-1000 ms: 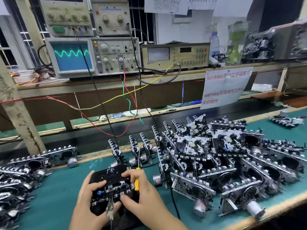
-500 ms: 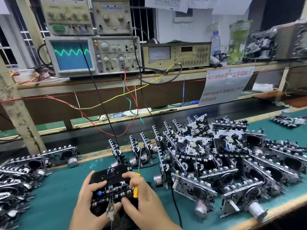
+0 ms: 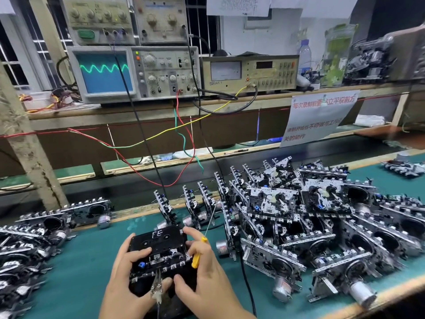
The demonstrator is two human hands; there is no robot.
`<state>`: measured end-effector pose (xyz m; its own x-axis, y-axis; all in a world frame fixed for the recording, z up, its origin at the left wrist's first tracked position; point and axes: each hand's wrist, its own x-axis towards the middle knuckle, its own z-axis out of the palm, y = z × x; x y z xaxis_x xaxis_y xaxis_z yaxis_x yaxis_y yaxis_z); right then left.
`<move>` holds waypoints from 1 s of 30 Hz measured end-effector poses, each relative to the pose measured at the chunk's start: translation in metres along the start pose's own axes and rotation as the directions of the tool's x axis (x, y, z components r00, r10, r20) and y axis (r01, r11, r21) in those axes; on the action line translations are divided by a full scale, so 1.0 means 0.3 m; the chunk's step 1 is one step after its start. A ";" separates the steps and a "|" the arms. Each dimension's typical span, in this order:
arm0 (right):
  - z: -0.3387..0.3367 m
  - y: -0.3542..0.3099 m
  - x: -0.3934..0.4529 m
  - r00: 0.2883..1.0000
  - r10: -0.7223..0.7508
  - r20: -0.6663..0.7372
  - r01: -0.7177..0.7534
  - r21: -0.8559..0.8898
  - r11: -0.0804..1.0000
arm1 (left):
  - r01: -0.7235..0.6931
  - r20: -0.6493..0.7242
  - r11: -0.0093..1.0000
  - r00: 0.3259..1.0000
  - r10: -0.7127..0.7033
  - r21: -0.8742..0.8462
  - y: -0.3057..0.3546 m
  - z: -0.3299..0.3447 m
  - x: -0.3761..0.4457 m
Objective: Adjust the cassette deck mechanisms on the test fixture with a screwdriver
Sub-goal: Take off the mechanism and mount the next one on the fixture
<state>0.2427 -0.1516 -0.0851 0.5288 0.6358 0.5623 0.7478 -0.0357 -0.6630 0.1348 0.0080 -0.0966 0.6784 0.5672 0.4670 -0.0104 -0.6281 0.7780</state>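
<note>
Both hands are down at the near edge of the green bench mat (image 3: 76, 268), wrapped around the one cassette deck (image 3: 161, 261) that sits on the black test fixture (image 3: 147, 288) with a black cassette (image 3: 158, 238) marked in white loaded on top. The left hand (image 3: 125, 272) grips the deck's left side, thumb curled over the top edge and fingers underneath. The right hand (image 3: 204, 275) holds the right side and at the same time pinches the yellow-handled screwdriver (image 3: 199, 252) between its fingers, but look at that thin shaft: it points up and away from the deck, tip in the air, nowhere near a screw. A metal clip (image 3: 156, 285) on a wire bites the deck's front edge between the two thumbs. Up on the shelf the oscilloscope (image 3: 104, 73) shows a green wave, so the deck looks to be feeding a signal. My read: this is seating or steadying the unit, with the actual tweak not yet begun. The next move calls for swinging the screwdriver round, tip down onto the adjusting screw, left hand bracing, eyes on the wave. A big pile of decks (image 3: 310, 226) waits just to the right, more decks (image 3: 27, 238) lying at the left.
</note>
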 end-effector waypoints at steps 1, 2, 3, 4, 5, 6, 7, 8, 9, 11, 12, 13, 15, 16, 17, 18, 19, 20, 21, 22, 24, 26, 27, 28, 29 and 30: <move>0.000 0.001 0.000 1.000 0.006 -0.012 -0.006 -0.002 1.000 | 0.002 0.000 1.000 1.000 -0.002 -0.002 0.004 0.000 0.000; 0.001 0.003 -0.001 1.000 0.015 -0.022 -0.015 -0.007 1.000 | 0.002 0.000 1.000 1.000 -0.002 -0.008 0.008 -0.001 0.000; 0.001 0.004 -0.001 0.999 0.027 -0.028 -0.027 -0.011 1.000 | -0.001 -0.001 1.000 1.000 0.001 -0.015 0.010 -0.001 -0.001; 0.002 0.007 0.000 0.999 0.043 -0.029 -0.043 -0.010 0.999 | -0.004 -0.002 1.000 1.000 0.004 -0.020 0.012 -0.001 -0.001; 0.002 0.009 0.000 0.998 0.058 -0.027 -0.058 -0.005 0.998 | -0.005 -0.005 1.000 1.000 0.005 -0.024 0.012 -0.001 -0.002; 0.004 0.011 0.001 0.997 0.071 -0.025 -0.071 0.004 0.997 | -0.005 -0.006 1.000 1.000 0.005 -0.027 0.012 -0.002 -0.002; 0.006 0.013 0.001 0.996 0.080 -0.024 -0.080 0.011 0.997 | -0.003 -0.005 1.000 1.000 0.003 -0.028 0.012 -0.002 -0.003; 0.008 0.014 0.001 0.996 0.085 -0.026 -0.085 0.014 0.996 | -0.003 -0.003 1.000 1.000 0.003 -0.027 0.011 -0.002 -0.003; 0.010 0.014 0.001 0.996 0.089 -0.029 -0.089 0.016 0.996 | -0.005 -0.003 1.000 1.000 0.004 -0.025 0.009 -0.001 -0.003; 0.013 0.017 0.001 0.994 0.105 -0.033 -0.104 0.021 0.994 | -0.002 -0.008 0.999 1.000 0.002 -0.032 0.009 -0.001 -0.004; 0.015 0.019 0.001 0.993 0.116 -0.036 -0.115 0.025 0.993 | 0.000 -0.009 0.999 1.000 -0.001 -0.037 0.010 -0.001 -0.005; 0.015 0.021 0.002 0.991 0.127 -0.041 -0.126 0.029 0.992 | 0.002 -0.009 0.999 1.000 -0.002 -0.040 0.011 -0.001 -0.005; 0.016 0.026 0.003 0.989 0.139 -0.051 -0.137 0.036 0.990 | 0.005 -0.007 0.999 1.000 -0.005 -0.037 0.014 -0.002 -0.006; 0.016 0.028 0.003 0.988 0.142 -0.053 -0.140 0.037 0.989 | 0.008 -0.004 0.999 1.000 -0.008 -0.039 0.015 -0.002 -0.006; 0.017 0.028 0.003 0.988 0.142 -0.053 -0.141 0.036 0.989 | 0.010 -0.001 0.999 1.000 -0.010 -0.042 0.016 -0.002 -0.006; 0.018 0.029 0.003 0.989 0.141 -0.053 -0.140 0.034 0.990 | 0.011 0.001 0.999 1.000 -0.011 -0.044 0.017 -0.002 -0.006; 0.020 0.029 0.002 0.989 0.140 -0.053 -0.138 0.034 0.990 | 0.011 0.002 0.999 1.000 -0.011 -0.041 0.019 -0.002 -0.007; 0.022 0.031 0.002 0.989 0.139 -0.055 -0.137 0.035 0.990 | 0.009 0.001 0.999 1.000 -0.009 -0.036 0.019 -0.003 -0.007; 0.023 0.031 0.002 0.989 0.139 -0.056 -0.137 0.036 0.990 | 0.005 0.000 1.000 1.000 -0.005 -0.030 0.020 -0.004 -0.007; 0.024 0.032 0.002 0.989 0.139 -0.057 -0.137 0.038 0.990 | 0.001 0.001 1.000 1.000 -0.001 -0.028 0.021 -0.004 -0.007; 0.026 0.036 0.002 0.988 0.139 -0.061 -0.136 0.039 0.990 | -0.001 0.004 1.000 1.000 0.001 -0.030 0.019 -0.005 -0.007; 0.028 0.038 0.002 0.988 0.137 -0.065 -0.135 0.037 0.990 | 0.003 0.002 0.999 1.000 -0.003 -0.042 0.021 -0.004 -0.006; 0.028 0.039 0.001 0.988 0.137 -0.066 -0.135 0.038 0.990 | 0.002 -0.001 0.999 1.000 -0.002 -0.047 0.022 -0.004 -0.006; 0.029 0.039 0.001 0.988 0.141 -0.065 -0.138 0.042 0.990 | -0.003 -0.006 0.999 1.000 0.002 -0.048 0.023 -0.003 -0.006; 0.030 0.040 0.000 0.987 0.146 -0.063 -0.144 0.046 0.989 | -0.008 -0.009 0.999 1.000 0.008 -0.045 0.024 -0.003 -0.006; 0.031 0.041 -0.001 0.987 0.151 -0.062 -0.148 0.049 0.988 | -0.011 -0.008 0.999 1.000 0.011 -0.041 0.024 -0.003 -0.007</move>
<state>0.2480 -0.1451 -0.0979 0.6599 0.5736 0.4852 0.6405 -0.0919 -0.7624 0.1327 0.0030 -0.0916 0.6723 0.5647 0.4787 -0.0480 -0.6120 0.7894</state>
